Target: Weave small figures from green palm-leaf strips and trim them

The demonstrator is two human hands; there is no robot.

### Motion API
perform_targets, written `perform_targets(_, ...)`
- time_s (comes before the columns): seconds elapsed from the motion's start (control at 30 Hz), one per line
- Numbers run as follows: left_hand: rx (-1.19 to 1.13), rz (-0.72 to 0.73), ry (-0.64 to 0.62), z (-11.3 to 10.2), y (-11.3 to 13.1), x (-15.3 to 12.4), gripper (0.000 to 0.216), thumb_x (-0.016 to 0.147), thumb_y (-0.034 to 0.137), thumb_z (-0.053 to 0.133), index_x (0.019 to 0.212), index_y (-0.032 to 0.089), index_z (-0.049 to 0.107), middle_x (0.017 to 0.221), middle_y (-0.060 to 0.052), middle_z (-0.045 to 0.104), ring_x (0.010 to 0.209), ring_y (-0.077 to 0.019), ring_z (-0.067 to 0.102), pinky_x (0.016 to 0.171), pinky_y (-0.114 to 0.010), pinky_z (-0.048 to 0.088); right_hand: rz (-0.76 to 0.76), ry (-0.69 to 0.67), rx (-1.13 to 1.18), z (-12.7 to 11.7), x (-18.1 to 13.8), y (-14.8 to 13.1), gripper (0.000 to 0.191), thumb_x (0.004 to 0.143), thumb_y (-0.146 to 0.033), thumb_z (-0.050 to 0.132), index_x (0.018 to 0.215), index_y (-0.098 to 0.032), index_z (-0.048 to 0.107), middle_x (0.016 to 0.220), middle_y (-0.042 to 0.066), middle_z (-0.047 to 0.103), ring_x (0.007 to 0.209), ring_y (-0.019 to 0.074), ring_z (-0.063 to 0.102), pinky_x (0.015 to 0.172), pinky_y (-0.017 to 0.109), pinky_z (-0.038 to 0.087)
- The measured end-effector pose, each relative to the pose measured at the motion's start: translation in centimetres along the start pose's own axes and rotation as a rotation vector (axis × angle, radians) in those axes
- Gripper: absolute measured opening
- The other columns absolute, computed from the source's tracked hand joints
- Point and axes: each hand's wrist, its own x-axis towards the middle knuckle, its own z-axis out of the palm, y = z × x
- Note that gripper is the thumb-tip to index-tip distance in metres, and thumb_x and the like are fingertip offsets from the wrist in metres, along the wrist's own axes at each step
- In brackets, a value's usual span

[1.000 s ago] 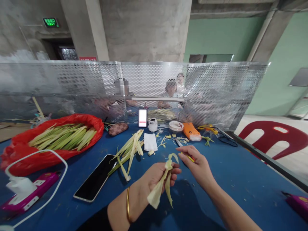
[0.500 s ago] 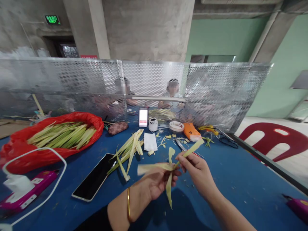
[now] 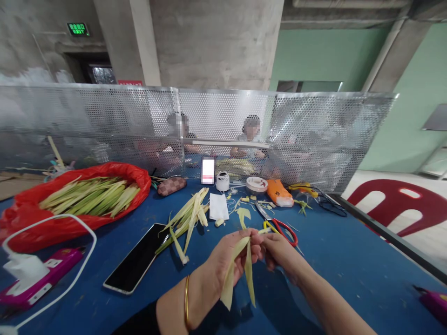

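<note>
My left hand (image 3: 225, 258), with a gold bangle on the wrist, is closed on pale green corn husk strips (image 3: 228, 281). Two ends hang down below its fingers and another (image 3: 243, 215) sticks up beyond them. Close against its fingertips, my right hand (image 3: 281, 255) pinches a husk end that points right. Where the strips cross is hidden by the fingers. Just past the right hand lie scissors (image 3: 289, 231) with red and yellow handles. Left of the hands is a loose pile of husk strips (image 3: 188, 218), partly over a dark phone (image 3: 134, 260).
A red plastic bag (image 3: 139, 174) full of husks stands at the left, near a purple power strip (image 3: 52, 277) with a white cable. Tape (image 3: 256, 184), thread (image 3: 222, 181) and an orange packet (image 3: 279, 193) lie before a perforated metal screen (image 3: 223, 111). People sit behind it.
The husk strip that pointed left now folds down over my left fingers. My right hand has drawn its strip lower and closer to the left, uncovering the scissors' handles.
</note>
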Motion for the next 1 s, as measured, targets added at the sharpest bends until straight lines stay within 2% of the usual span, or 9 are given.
perform_targets(0.1,-0.002,0.026,0.027,-0.3,0.1,0.3,0.017,0.08,0.022,0.063,0.093,0.011,0.064,0.081,-0.006,0.07,0.064,-0.0113,0.065,0.059,-0.019,0.051,-0.15,0.103,-0.188,-1.1,-0.7,-0.9,0.04,0.074,-0.042,0.067,0.044,-0.021,0.051,0.039,-0.003,0.046,0.039,0.0102,0.038,0.042,0.023,0.027)
perform_targets(0.17,-0.013,0.023,0.028,-0.6,0.0,0.6,0.017,0.08,0.021,0.063,0.094,0.011,0.064,0.083,-0.007,0.071,0.066,-0.0122,0.066,0.061,-0.02,0.051,-0.409,0.163,-0.295,-1.5,-1.5,-1.8,0.02,0.077,-0.036,0.064,0.062,-0.023,0.064,0.054,-0.001,0.055,0.051,0.0138,0.047,0.049,0.024,0.034)
perform_targets(0.2,-0.003,0.024,0.014,-0.7,-0.1,0.7,0.016,0.079,0.02,0.063,0.091,0.011,0.064,0.082,-0.007,0.07,0.064,-0.012,0.065,0.061,-0.02,0.051,-0.543,0.138,-0.343,-1.6,-1.9,-2.3,0.011,0.079,-0.033,0.063,0.077,-0.024,0.069,0.064,0.001,0.06,0.059,0.0161,0.052,0.055,0.026,0.039)
perform_targets(0.27,0.059,0.052,-0.038,-0.9,-0.5,0.9,0.013,0.077,0.021,0.065,0.084,0.011,0.065,0.076,-0.005,0.068,0.06,-0.0103,0.061,0.059,-0.02,0.049,-0.739,0.026,-0.427,-1.3,-2.6,-2.9,0.022,0.081,-0.025,0.061,0.101,-0.027,0.069,0.082,0.004,0.064,0.075,0.0195,0.057,0.067,0.029,0.044)
perform_targets(0.33,0.155,0.1,-0.105,-1.0,-1.0,1.0,0.012,0.075,0.023,0.067,0.078,0.011,0.066,0.069,-0.002,0.064,0.056,-0.009,0.056,0.057,-0.019,0.047,-0.825,-0.049,-0.505,-0.9,-3.0,-3.2,0.026,0.082,-0.018,0.057,0.101,-0.029,0.071,0.083,0.004,0.063,0.079,0.02,0.057,0.071,0.03,0.045)
perform_targets(0.43,0.276,0.106,-0.165,-0.9,-1.5,0.8,0.013,0.071,0.025,0.068,0.074,0.012,0.066,0.064,-0.002,0.062,0.057,-0.0107,0.057,0.059,-0.022,0.047,-0.797,-0.031,-0.485,-0.5,-3.0,-3.0,0.022,0.081,-0.016,0.053,0.084,-0.025,0.072,0.073,0.003,0.062,0.071,0.018,0.056,0.067,0.029,0.043)
perform_targets(0.63,0.432,0.055,-0.258,-0.5,-1.5,0.1,0.021,0.062,0.016,0.06,0.08,0.01,0.069,0.077,-0.01,0.069,0.065,-0.0172,0.066,0.063,-0.026,0.049,-0.468,0.018,-0.17,-0.1,-2.5,-2.1,0.018,0.081,-0.033,0.057,0.071,-0.019,0.062,0.057,-0.002,0.054,0.05,0.0123,0.046,0.047,0.024,0.035)
perform_targets(0.83,0.434,0.106,-0.195,-0.8,-2.5,0.6,0.017,0.059,0.012,0.063,0.075,0.01,0.067,0.066,-0.004,0.063,0.058,-0.0142,0.059,0.06,-0.028,0.05,-0.585,0.09,-0.446,1.0,-2.9,-2.0,0.013,0.083,-0.028,0.057,0.075,-0.023,0.067,0.068,0.001,0.065,0.066,0.0165,0.057,0.061,0.025,0.041)
perform_targets(1.0,0.426,0.075,-0.213,-1.1,-2.1,0.7,0.018,0.07,0.025,0.068,0.08,0.011,0.068,0.074,-0.006,0.067,0.061,-0.0141,0.063,0.063,-0.026,0.05,-0.594,0.211,-0.324,0.4,-2.5,-1.7,0.016,0.086,-0.031,0.053,0.082,-0.021,0.064,0.072,0.0,0.063,0.062,0.0143,0.055,0.059,0.024,0.042)
